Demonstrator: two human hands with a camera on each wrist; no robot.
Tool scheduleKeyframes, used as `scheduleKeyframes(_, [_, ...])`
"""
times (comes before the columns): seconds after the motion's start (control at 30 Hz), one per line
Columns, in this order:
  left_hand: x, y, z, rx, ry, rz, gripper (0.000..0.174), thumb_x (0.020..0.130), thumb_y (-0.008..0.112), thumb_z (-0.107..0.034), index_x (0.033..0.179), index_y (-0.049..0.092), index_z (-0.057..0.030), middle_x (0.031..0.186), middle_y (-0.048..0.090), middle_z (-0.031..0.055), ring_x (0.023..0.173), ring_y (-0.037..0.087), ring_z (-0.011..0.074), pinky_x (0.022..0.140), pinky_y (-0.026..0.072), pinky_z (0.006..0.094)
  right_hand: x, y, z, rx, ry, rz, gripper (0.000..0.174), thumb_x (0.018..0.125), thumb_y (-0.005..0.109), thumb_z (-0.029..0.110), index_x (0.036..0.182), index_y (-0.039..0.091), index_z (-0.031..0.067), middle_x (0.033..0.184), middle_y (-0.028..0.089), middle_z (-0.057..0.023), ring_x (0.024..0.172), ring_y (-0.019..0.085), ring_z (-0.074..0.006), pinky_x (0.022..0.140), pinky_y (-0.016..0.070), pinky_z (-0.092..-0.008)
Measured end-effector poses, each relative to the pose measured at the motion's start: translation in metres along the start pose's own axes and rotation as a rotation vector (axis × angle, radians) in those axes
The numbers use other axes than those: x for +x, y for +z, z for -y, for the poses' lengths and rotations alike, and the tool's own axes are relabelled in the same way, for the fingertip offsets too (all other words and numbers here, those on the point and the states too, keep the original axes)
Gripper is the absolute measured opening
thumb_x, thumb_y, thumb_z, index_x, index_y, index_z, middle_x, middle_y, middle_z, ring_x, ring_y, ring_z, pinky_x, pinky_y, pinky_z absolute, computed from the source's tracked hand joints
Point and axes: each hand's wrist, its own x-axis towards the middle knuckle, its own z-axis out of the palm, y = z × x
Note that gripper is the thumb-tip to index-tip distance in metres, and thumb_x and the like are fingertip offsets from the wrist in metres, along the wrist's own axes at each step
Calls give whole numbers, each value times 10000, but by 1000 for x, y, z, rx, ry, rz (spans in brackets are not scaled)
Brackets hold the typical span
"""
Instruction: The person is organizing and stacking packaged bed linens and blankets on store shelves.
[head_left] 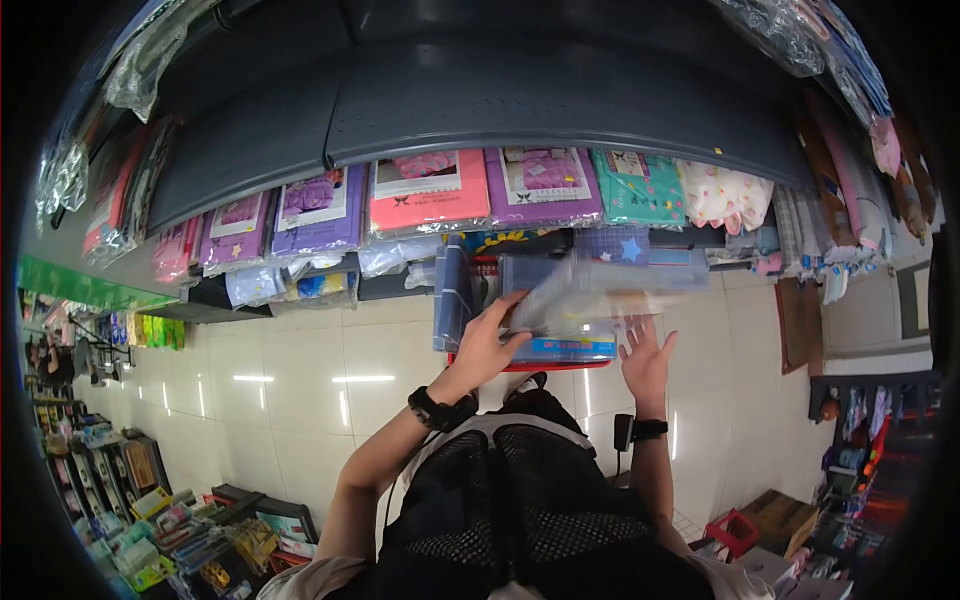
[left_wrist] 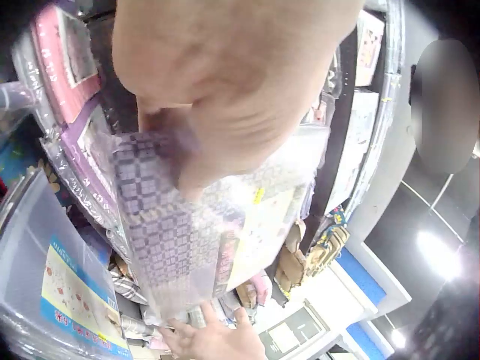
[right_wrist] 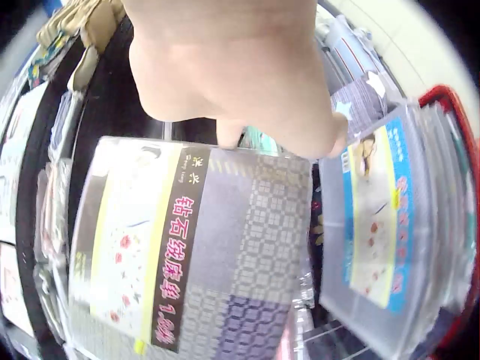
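My left hand (head_left: 487,345) pinches a flat, clear-wrapped bed sheet (right_wrist: 225,240) by its edge, thumb on its face in the left wrist view. The bed sheet has a grey and purple check pattern and a pale label with pink characters. In the head view it is tilted and motion-blurred above a red basket (head_left: 585,366). My right hand (head_left: 645,368) is by the pack's opposite edge, palm up with fingers spread. Another packaged sheet (right_wrist: 379,225) with a blue and yellow label stands in the basket beside it.
A dark shelf (head_left: 560,110) runs across the front, with wrapped purple, pink and teal packs under its edge, such as a coral pack (head_left: 430,195). Tiled floor (head_left: 300,370) lies behind the basket. Boxed goods (head_left: 180,540) stand at the lower left.
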Motion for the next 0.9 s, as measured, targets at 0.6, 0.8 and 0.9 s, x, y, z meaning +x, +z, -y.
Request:
scheduleKeyframes(0.6, [-69, -99, -3, -598, -234, 115, 462, 906, 734, -118, 1333, 584, -22, 1365, 615, 97, 1280, 565, 281, 1090, 417, 460, -87, 56, -29, -92, -139, 312, 274, 1045, 534, 282, 1289, 562, 160, 1351, 581, -123, 1131, 618, -260, 970, 483, -460])
scheduleKeyframes(0.8, [-124, -112, 41, -1340, -288, 79, 679, 914, 744, -180, 1477, 404, -8, 1440, 540, 126, 1316, 521, 293, 1134, 395, 460, -134, 92, -63, -441, -50, 493, 718, 868, 704, 123, 1516, 403, 60, 1390, 571, -131, 1226, 589, -273, 994, 480, -399])
scheduleKeyframes(0.9, [-158, -112, 48, -1419, -290, 35, 661, 908, 753, -218, 1455, 443, -16, 1446, 539, 114, 1327, 508, 280, 1148, 376, 459, -149, 107, -85, -487, 276, 865, 757, 830, 745, 103, 1510, 413, 71, 1410, 565, -111, 1226, 585, -255, 998, 475, -380])
